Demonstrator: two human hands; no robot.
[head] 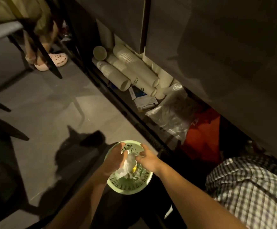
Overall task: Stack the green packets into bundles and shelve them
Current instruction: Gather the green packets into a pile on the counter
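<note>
Green packets: none identifiable in this dim view. Left hand (116, 158) clutches crumpled white wrapping (129, 164) over a green perforated basket (131, 190). Right hand (147, 158) hovers beside it, fingers loose, empty. Low shelf (124, 104) holds cup sleeves (134, 68). Judged: nothing bundled or shelved yet.

Over a pale green perforated basket (118, 187), the left hand (116, 157) grips crumpled white paper (129, 164). The right hand (147, 158) hovers just beside it, fingers loose. Sleeves of white paper cups (134, 68) lie on the low shelf beyond.
</note>
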